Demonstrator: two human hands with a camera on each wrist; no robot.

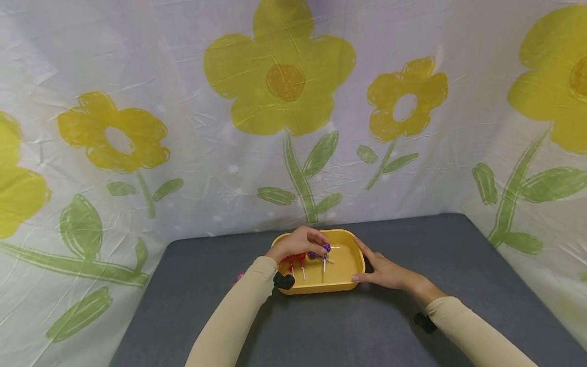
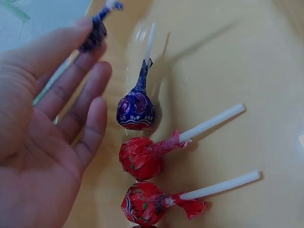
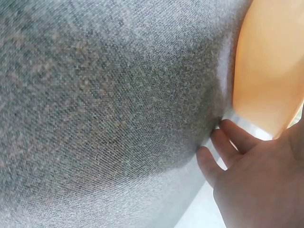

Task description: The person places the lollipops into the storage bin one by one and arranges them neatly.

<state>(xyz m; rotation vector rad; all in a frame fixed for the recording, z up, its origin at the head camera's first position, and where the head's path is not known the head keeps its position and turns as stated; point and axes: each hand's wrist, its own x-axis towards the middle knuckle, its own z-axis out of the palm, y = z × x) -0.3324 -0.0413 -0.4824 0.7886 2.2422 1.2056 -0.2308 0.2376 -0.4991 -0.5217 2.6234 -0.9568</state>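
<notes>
Between thumb and fingertip, my left hand (image 1: pixel 298 243) pinches a purple-wrapped lollipop (image 2: pixel 95 35) over the yellow tray (image 1: pixel 341 278). A second purple lollipop (image 2: pixel 137 110) lies in the tray beside it. Two red lollipops (image 2: pixel 141 157) are lined up next to that one, sticks pointing the same way, and the edge of another red wrapper shows. My right hand (image 1: pixel 385 271) rests at the tray's right end, thumb at the front corner and index finger stretched along the side. In the right wrist view its other fingers (image 3: pixel 209 164) are loosely bent beside the tray's outer wall.
Left of the tray, a pink wrapper (image 1: pixel 240 277) peeks out, mostly hidden by my left forearm. A dark grey cloth-covered table (image 1: pixel 321 331) holds the tray. Behind it hangs a flower-print curtain (image 1: pixel 197 193), which also borders both sides.
</notes>
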